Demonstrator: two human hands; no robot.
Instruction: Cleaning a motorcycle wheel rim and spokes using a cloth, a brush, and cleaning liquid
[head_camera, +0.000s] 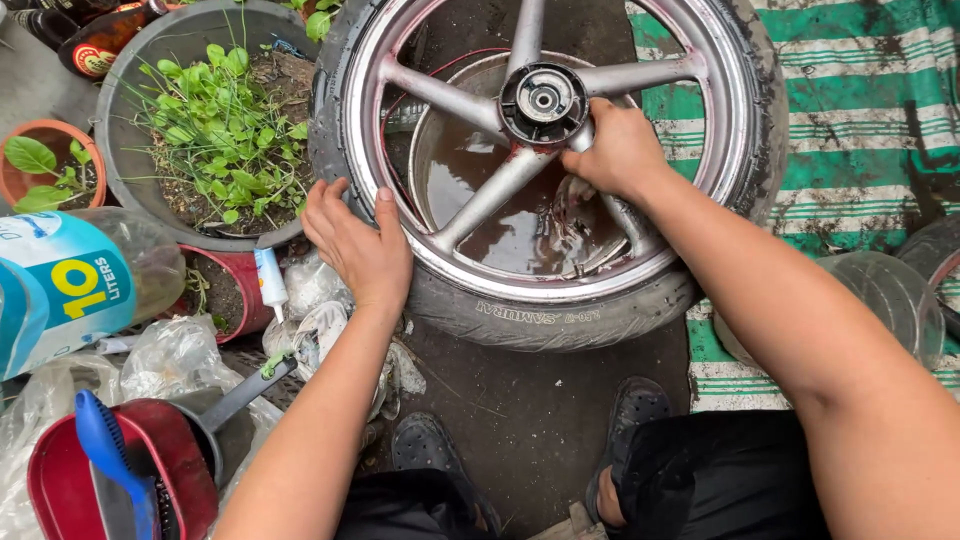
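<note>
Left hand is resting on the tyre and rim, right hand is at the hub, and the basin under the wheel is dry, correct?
Not quite. The head view shows the basin holding brown water. The rest stands: the left hand rests on the tyre and rim, and the right hand is at the hub.

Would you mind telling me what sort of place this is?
Probably an outdoor yard used for repairs: a wheel lies over a basin of murky water, with potted plants and a striped tarp alongside.
</note>
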